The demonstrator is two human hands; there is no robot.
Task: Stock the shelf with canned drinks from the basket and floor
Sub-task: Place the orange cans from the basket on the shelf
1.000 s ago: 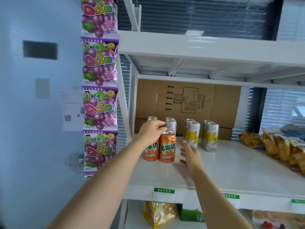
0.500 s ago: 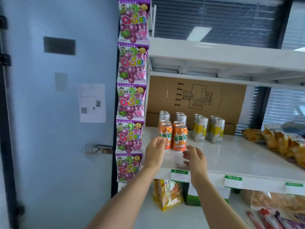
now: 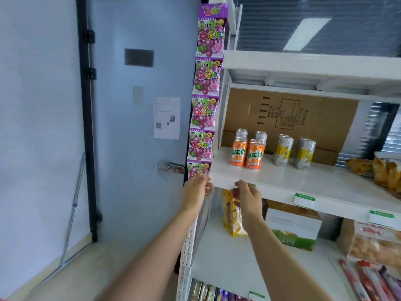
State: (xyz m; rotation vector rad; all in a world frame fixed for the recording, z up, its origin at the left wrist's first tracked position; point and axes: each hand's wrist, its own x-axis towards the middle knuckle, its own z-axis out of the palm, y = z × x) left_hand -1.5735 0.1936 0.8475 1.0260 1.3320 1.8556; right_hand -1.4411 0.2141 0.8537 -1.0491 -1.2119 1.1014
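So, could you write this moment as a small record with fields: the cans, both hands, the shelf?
shelf: white, cans at its left end
orange cans: two, upright, side by side, in front
silver cans: two, right behind the orange ones
yellow cans: upright, to the right, apart from them
box: cardboard, behind all cans
left hand: empty, by the shelf's front left corner
right hand: empty, at the shelf's front edge

White shelf [image 3: 303, 181] with upright cans [image 3: 253, 154]

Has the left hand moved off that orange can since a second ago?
Yes. The left hand has pulled back from the left orange can to the front edge of the shelf, at its left corner.
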